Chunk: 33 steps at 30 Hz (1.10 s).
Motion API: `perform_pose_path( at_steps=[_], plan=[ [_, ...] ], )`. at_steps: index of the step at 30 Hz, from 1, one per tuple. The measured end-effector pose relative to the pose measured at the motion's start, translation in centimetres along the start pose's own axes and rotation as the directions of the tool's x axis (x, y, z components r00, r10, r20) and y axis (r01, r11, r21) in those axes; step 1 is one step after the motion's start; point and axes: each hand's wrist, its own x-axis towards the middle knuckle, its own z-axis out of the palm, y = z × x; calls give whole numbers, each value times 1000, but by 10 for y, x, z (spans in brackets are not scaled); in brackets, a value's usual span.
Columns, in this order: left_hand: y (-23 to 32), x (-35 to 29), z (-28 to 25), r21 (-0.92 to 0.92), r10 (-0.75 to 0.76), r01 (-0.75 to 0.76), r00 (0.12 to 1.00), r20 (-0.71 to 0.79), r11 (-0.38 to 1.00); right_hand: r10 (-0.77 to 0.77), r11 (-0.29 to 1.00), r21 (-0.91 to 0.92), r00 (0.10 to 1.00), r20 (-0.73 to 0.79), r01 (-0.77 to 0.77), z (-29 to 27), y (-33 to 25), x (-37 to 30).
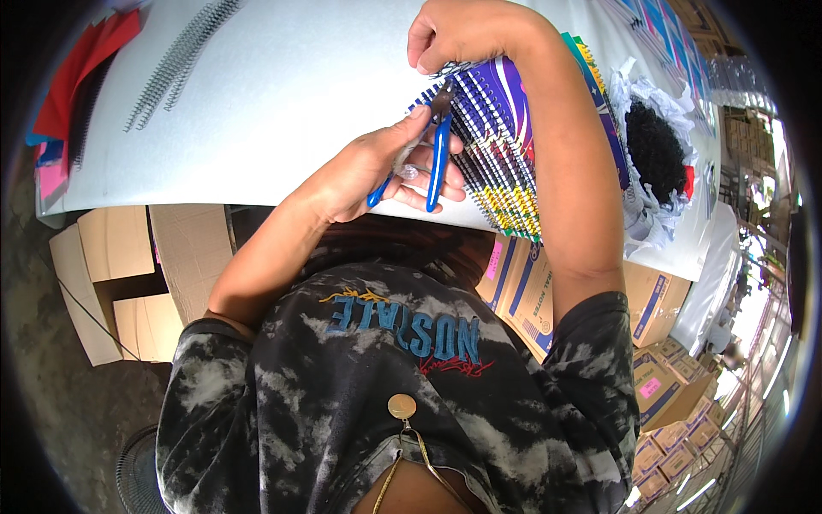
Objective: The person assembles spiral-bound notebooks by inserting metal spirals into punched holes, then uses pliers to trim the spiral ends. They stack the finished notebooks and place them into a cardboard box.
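Observation:
Wire cutters [439, 163] with blue handles rest in my left hand [364, 167], its fingers around the handles. Their dark jaws point away from me, at the edge of a stack of spiral-bound notebooks [505, 98]. The notebooks have purple and yellow covers and lie overlapped, coils side by side. Over the far end of the stack, my right hand [462, 34] is closed with its fingers curled down. A dark wire coil shows just below it; whatever those fingers pinch is hidden. Loose metal spiral coils [181, 64] lie on the white table [291, 94] to the left.
On the right, crumpled white plastic [655, 227] surrounds a heap of black material [652, 154]. More notebooks lie at the far right. Red sheets [90, 64] are at the left edge. Cardboard boxes [193, 248] stand below the table on both sides. A fan [141, 471] is lower left.

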Motion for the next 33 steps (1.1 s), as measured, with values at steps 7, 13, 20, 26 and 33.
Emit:
perform_pose_path(
  at_steps=[7,13,20,26,33],
  plan=[
    [-3,6,-11,-30,-3,4,999,42,1000,13,999,35,1000,4,-13,1,5,2],
    [1,2,7,22,21,-20,999,-25,1000,-66,996,59,998,14,65,0,13,8],
    [1,6,1,-73,43,-38,997,59,997,-55,991,123,998,3,54,1,15,5],
    [10,3,21,-127,-5,-2,998,-56,992,-39,991,128,999,26,36,-1,14,3],
    [8,-1,6,-203,39,-15,993,114,979,-30,995,99,1000,6,29,3,20,13]
  ],
)
